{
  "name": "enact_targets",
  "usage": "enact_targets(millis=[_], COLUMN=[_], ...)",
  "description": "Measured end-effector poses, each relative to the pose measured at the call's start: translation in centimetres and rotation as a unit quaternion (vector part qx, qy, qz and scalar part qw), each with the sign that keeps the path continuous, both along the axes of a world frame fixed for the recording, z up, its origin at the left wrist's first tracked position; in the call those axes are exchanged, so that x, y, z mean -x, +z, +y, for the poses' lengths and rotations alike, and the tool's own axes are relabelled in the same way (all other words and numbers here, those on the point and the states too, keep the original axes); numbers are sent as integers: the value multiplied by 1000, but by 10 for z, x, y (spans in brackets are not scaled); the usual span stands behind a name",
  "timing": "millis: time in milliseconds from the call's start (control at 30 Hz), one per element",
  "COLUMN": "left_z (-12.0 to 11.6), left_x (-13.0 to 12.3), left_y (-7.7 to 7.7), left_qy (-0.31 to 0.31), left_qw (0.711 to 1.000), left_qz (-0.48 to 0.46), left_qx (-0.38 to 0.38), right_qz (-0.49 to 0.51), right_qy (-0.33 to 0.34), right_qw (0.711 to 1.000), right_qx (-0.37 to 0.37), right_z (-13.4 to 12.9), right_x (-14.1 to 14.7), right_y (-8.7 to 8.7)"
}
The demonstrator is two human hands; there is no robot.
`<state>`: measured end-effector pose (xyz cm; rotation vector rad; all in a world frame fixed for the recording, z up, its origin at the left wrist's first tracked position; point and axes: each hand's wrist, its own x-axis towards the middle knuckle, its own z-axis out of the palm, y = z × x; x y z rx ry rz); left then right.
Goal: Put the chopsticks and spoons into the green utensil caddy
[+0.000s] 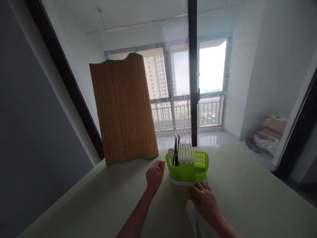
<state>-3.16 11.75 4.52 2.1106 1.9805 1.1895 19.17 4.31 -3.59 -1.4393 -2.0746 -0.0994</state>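
Note:
A bright green cutlery basket with a white base stands on the table. A white slotted holder, black chopsticks and a white spoon are in it. My left hand is beside the basket's left side, fingers curled in, with nothing visible in them. My right hand is low over the table at the basket's front edge, its fingers bent forward and slightly apart. Two white spoons lie near it: one spoon to its left, the other spoon partly hidden under the hand.
A rolled bamboo mat with green edging stands upright at the back left of the pale table. A wire rack shows behind the basket. Beyond are a dark-framed glass door and boxes and bags on the floor.

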Motion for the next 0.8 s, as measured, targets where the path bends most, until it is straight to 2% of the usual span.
enact_targets(millis=[67,167,267,400,600,700,800], left_z=[-28,-64,-87,-100,-102,-100,-98], left_x=[6,6,-5,-25,-36,-34,-33], left_y=[-25,-59,-80,-89,-94,-97,-100], left_qy=[-2,-46,-125,-221,-296,-303,-312], left_qw=[999,992,976,948,920,918,916], left_qz=[-3,10,27,40,75,73,75], left_qx=[37,114,178,223,247,246,240], right_qz=[2,11,19,10,17,42,65], right_qy=[-5,18,33,31,45,54,56], right_qw=[1000,999,998,997,997,996,995], right_qx=[18,43,59,65,58,59,49], right_z=[0,-2,-4,-5,-4,-5,-4], right_x=[-1,0,1,1,-2,-3,-5], right_y=[-2,-4,-4,-7,-6,5,32])
